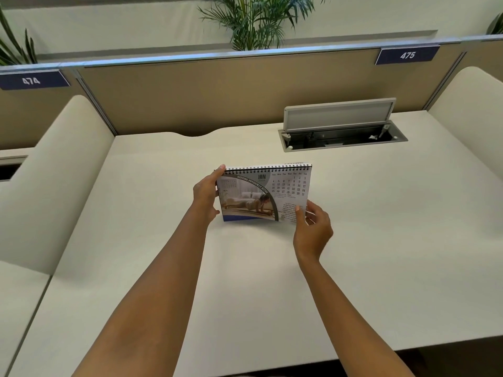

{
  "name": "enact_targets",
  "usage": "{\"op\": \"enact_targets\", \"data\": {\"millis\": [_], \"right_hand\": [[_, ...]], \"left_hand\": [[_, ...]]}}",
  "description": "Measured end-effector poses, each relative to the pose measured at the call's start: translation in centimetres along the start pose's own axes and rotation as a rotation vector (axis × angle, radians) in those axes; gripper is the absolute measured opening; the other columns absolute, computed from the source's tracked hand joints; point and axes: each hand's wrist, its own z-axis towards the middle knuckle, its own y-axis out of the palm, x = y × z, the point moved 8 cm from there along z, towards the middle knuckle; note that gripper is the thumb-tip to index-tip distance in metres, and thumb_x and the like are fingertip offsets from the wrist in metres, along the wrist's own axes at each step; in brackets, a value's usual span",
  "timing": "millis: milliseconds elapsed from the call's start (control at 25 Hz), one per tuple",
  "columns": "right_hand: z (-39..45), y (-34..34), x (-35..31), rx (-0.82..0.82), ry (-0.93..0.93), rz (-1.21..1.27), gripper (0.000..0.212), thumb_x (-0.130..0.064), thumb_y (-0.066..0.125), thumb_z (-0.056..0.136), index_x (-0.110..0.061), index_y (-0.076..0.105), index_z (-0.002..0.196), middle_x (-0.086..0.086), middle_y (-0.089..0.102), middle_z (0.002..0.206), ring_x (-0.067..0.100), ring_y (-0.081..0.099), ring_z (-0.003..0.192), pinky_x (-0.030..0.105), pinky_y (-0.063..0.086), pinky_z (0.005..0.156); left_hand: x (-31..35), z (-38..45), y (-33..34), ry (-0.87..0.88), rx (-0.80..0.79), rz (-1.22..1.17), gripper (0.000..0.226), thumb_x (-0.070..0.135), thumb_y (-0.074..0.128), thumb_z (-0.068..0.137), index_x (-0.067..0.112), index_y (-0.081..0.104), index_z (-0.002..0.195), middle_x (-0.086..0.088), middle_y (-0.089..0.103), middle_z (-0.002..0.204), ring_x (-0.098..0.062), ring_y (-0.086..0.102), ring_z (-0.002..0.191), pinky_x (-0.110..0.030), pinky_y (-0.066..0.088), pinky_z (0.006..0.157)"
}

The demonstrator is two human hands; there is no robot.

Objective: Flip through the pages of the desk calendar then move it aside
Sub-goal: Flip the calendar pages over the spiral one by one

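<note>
A spiral-bound desk calendar (pixel 261 193) stands upright in the middle of the white desk (pixel 245 281). Its front page shows JAN, a date grid and a photo of a person exercising. My left hand (pixel 206 193) grips the calendar's left edge, fingers reaching up to the spiral binding. My right hand (pixel 313 229) pinches the lower right corner of the front page between thumb and fingers, and that corner is lifted slightly off the pages behind.
An open cable box with a raised grey lid (pixel 340 123) is set into the desk at the back right. Padded cream dividers (pixel 54 170) flank both sides. A tan partition (pixel 217 99) with number plates 474 and 475 closes off the back.
</note>
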Motion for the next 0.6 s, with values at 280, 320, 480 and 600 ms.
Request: {"op": "enact_targets", "data": {"millis": [280,320,480,600], "right_hand": [[0.5,-1.4,-0.1,0.028,0.007,0.034,0.009,-0.015,0.074,0.088,-0.011,0.07,0.094,-0.005,0.07,0.08,0.001,0.069,0.074,0.014,0.057,0.068],[0.4,-1.4,-0.2,0.02,0.001,0.044,0.006,-0.013,0.073,0.089,-0.011,0.068,0.093,-0.004,0.07,0.081,-0.001,0.068,0.073,0.01,0.055,0.065],[0.4,-1.5,-0.6,0.014,-0.033,0.039,0.006,-0.011,0.069,0.092,-0.016,0.066,0.09,-0.006,0.07,0.082,0.004,0.07,0.078,0.012,0.056,0.068],[0.4,-1.8,-0.6,0.029,-0.036,0.033,0.007,-0.012,0.072,0.09,-0.019,0.068,0.091,-0.004,0.069,0.094,0.007,0.066,0.089,0.014,0.056,0.073]], "left_hand": [[0.0,-0.1,-0.5,-0.013,-0.006,0.008,0.042,0.053,0.072,0.083,0.02,0.069,0.109,0.004,0.071,0.108,-0.029,0.053,0.124,-0.066,0.036,0.106],[0.0,0.0,-0.5,-0.014,-0.01,0.011,0.042,0.053,0.072,0.082,0.021,0.069,0.109,0.003,0.071,0.108,-0.029,0.053,0.124,-0.066,0.036,0.106],[0.1,-0.1,-0.4,-0.026,-0.018,0.039,0.047,0.055,0.069,0.084,0.021,0.067,0.117,0.003,0.069,0.109,-0.031,0.049,0.126,-0.069,0.034,0.106],[0.0,-0.2,-0.4,-0.042,-0.02,0.061,0.049,0.056,0.069,0.084,0.02,0.066,0.118,0.005,0.068,0.11,-0.03,0.048,0.126,-0.07,0.028,0.108]]}}
